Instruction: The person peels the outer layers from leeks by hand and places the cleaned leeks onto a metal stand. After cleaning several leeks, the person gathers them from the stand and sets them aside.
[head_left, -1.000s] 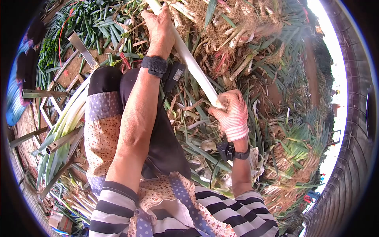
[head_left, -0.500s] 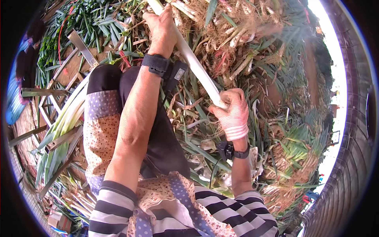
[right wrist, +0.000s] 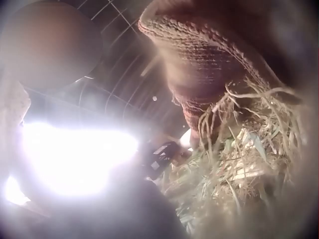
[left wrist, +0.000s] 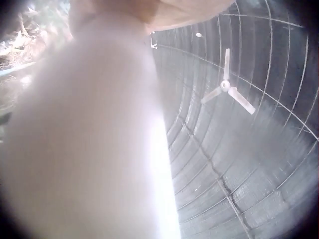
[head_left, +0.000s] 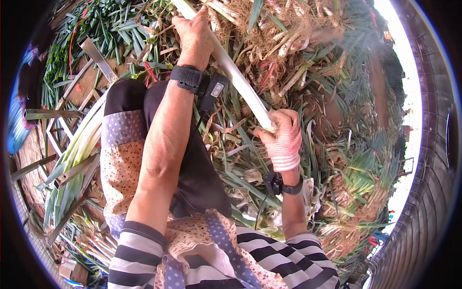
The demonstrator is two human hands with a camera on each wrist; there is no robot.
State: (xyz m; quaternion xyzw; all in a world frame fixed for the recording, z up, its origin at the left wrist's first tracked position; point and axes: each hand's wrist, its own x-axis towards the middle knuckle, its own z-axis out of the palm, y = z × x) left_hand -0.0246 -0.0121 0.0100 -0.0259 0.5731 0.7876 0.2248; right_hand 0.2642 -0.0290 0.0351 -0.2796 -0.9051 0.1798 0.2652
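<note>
Gripping one leek (head_left: 237, 78) at two points: my gloved right hand (head_left: 284, 142) closes round its root end (head_left: 270, 124), my bare left hand (head_left: 195, 41) wraps farther up, likely for steadiness.

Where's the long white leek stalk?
Head view, upper centre: the long white leek stalk slants down rightward, held by the bare left hand and the pink-striped, gloved right hand.

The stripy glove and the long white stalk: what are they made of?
The glove looks like matte knitted yarn: stitches show up close. Cotton or synthetic, I can't tell. The stalk seems to be plant, probably leek: pale, smooth and even, perhaps slightly shiny.
</note>
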